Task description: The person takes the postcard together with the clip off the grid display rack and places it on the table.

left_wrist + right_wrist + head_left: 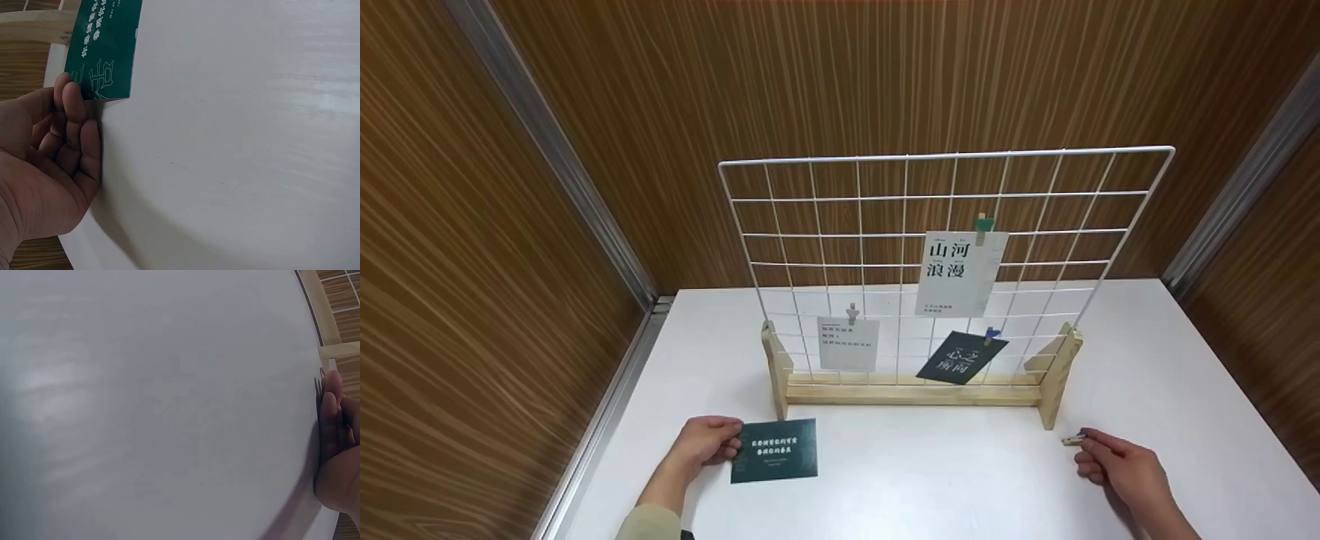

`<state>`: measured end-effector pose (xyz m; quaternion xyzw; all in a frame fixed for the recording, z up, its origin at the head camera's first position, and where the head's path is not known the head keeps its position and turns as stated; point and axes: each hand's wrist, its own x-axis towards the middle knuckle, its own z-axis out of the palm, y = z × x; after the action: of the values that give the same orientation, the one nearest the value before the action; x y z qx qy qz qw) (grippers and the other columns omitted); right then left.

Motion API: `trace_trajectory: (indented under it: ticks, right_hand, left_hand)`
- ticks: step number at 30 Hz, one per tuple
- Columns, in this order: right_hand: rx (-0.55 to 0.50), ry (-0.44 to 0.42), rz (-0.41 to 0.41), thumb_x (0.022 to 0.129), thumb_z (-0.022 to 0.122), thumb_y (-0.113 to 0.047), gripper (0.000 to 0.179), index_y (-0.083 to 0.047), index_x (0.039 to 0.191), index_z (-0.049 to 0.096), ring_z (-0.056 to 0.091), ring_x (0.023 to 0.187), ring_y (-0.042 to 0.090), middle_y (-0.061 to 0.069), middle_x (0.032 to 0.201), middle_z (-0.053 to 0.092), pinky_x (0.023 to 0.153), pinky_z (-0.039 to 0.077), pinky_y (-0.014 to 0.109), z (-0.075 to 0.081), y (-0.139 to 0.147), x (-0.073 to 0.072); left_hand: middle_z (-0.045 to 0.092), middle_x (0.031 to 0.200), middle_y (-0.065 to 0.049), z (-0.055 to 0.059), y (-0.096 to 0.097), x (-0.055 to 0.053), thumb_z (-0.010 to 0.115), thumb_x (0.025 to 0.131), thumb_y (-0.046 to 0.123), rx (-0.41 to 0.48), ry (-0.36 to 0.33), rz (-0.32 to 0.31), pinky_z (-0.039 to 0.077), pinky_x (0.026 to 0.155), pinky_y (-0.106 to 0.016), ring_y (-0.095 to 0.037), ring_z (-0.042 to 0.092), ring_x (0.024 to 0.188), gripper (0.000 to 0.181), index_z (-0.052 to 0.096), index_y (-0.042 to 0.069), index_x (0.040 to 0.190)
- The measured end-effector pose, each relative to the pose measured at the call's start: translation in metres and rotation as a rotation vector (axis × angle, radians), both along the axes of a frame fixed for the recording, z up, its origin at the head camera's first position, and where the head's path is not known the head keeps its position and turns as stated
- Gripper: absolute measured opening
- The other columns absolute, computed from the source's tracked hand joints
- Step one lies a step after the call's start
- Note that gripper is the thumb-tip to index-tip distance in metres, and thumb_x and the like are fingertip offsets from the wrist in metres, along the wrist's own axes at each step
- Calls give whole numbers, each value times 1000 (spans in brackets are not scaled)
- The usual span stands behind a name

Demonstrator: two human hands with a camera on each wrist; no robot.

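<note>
One dark green printed card (pixel 776 451): pinched at its left edge by the left hand (pixel 706 442), near the left foot of the wooden stand (pixel 915 395), over the white table (pixel 922 495). One small wooden clothespin (pixel 1071 442), blue-trimmed: pinched by the fingertips of the right hand (pixel 1125 461), near the right foot. One white wire grid panel (pixel 859 235), mounted upright; clipped to it: large white card (pixel 952 292), small white card (pixel 847 358), black card (pixel 960 367), tilted.

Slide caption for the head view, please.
Left hand holds a green card, right hand a small clip, before the white wire grid.
</note>
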<state>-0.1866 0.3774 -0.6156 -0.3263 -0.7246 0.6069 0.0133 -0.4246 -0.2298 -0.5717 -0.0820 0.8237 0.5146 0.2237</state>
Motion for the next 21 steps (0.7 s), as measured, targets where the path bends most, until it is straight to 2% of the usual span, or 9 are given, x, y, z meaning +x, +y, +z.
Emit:
trace_trajectory:
  ticks: [6, 13, 21]
  right_hand:
    - [8, -8, 10, 111, 55, -12, 50, 14, 153, 43, 76, 79, 17, 6, 91, 79, 71, 63, 30, 1, 0, 0]
    - [-37, 10, -2, 112, 55, -14, 53, 11, 156, 41, 76, 80, 16, 6, 92, 79, 72, 64, 31, -1, 1, 1]
    - [-43, 14, -22, 112, 56, -16, 54, 10, 157, 40, 76, 78, 16, 5, 91, 78, 71, 63, 30, -1, 0, 1]
  left_hand:
    - [73, 85, -6, -2, 0, -1, 66, 106, 14, 7, 4, 6, 58, 68, -29, -16, 69, 74, 31, 70, -4, 130]
    - [73, 89, -7, -2, -1, 0, 63, 107, 13, 18, 17, 20, 58, 69, -29, -17, 68, 75, 34, 67, -4, 136]
    - [74, 90, -10, -1, -5, 6, 62, 108, 16, 55, 42, 45, 58, 69, -30, -18, 69, 75, 36, 65, -2, 140]
